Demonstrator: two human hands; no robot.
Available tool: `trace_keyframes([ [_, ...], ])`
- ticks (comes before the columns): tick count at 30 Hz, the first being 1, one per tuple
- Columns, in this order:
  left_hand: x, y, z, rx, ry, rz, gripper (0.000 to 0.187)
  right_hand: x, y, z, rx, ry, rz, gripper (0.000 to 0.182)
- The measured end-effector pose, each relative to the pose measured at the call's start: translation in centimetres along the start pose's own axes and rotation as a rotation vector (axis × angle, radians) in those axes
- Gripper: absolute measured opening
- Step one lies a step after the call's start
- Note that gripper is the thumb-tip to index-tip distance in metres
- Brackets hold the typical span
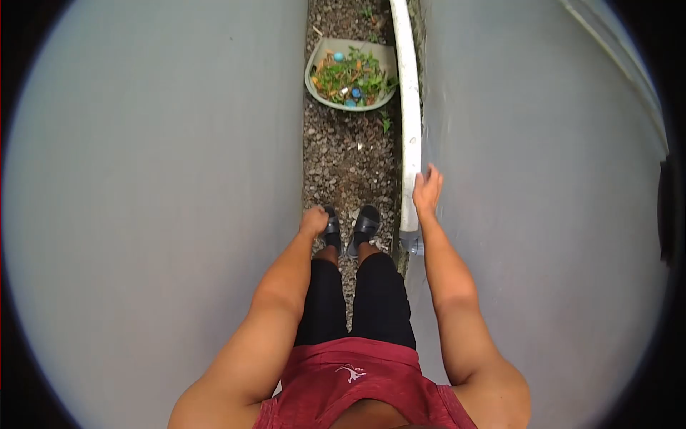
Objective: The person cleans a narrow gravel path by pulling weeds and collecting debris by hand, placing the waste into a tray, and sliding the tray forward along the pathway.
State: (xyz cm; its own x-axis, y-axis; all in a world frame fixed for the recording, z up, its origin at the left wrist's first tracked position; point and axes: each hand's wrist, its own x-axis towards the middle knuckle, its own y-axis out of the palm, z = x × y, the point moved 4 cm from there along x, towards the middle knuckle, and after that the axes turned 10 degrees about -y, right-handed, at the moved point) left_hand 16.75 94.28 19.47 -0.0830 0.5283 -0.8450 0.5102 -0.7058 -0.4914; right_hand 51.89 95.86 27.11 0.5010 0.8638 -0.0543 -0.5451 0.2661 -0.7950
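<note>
White pipe [409, 107] under open right hand [427, 191]; left hand [313, 221] seemingly fisted, empty.

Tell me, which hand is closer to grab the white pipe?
The right hand, probably: it is open and right against the white pipe. The left hand is curled, across the gravel strip.

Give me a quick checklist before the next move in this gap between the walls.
1. Right hand braced on the white pipe: ok, touching near its lower end.
2. Left hand free: cannot tell, closed like a fist.
3. Gravel strip ahead free of obstacles: ok up to the basin.
4. Basin blocks the strip: not ok, it spans it, full of plant scraps.
5. Sandals on gravel: ok.
</note>
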Motion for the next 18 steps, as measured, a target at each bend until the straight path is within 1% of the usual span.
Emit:
trace_keyframes([
  [1,2.2,0.6,-0.2,-0.054,0.006,0.003,0.034,2.0,0.9,1.1,0.001,-0.029,0.013,0.048],
  [3,4.5,-0.4,-2.3,-0.056,-0.014,-0.039,0.033,5.8,2.9,2.2,-0.088,-0.123,-0.061,0.055],
  [5,9.4,0.3,-2.4,-0.076,-0.001,-0.047,0.03,9.5,5.1,1.4,-0.154,-0.13,-0.078,0.067],
  [7,11.5,-1.0,-3.8,-0.127,-0.044,-0.12,0.031,11.9,5.1,3.7,-0.196,0.047,0.058,0.073],
  [8,12.9,-1.1,-4.1,-0.147,-0.055,-0.104,0.032,12.7,5.6,4.0,-0.22,0.138,0.123,0.077],
  [9,14.5,-1.3,-4.4,-0.167,-0.065,-0.091,0.033,13.3,6.9,2.7,-0.264,0.1,0.222,0.085],
  [10,15.2,-1.8,-5.0,-0.188,-0.076,-0.076,0.034,13.2,7.4,1.9,-0.277,0.088,0.236,0.086],
  [11,16.0,-2.2,-5.7,-0.177,-0.119,-0.003,0.038,13.2,7.8,1.2,-0.283,0.072,0.24,0.086],
  [12,18.8,-2.7,-6.4,-0.148,-0.083,-0.002,0.038,13.5,9.0,0.7,-0.279,0.068,0.227,0.087],
  [13,20.7,-1.8,-6.1,-0.122,-0.073,0.024,0.039,13.4,9.5,0.3,-0.35,0.068,0.205,0.088],
  [14,22.4,-0.7,-5.5,-0.101,-0.072,0.054,0.039,13.2,9.8,0.0,-0.321,0.049,0.206,0.088],
  [15,24.3,-0.3,-5.7,-0.114,-0.018,0.004,0.04,13.4,9.7,-0.1,-0.292,0.031,0.192,0.088],
  [17,29.2,1.8,-5.1,-0.212,-0.06,-0.041,0.039,13.5,9.8,-0.4,-0.294,0.014,0.184,0.086],
  [18,29.6,1.5,-6.2,-0.224,-0.024,-0.011,0.04,13.7,10.0,-0.4,-0.3,0.009,0.185,0.086],
])
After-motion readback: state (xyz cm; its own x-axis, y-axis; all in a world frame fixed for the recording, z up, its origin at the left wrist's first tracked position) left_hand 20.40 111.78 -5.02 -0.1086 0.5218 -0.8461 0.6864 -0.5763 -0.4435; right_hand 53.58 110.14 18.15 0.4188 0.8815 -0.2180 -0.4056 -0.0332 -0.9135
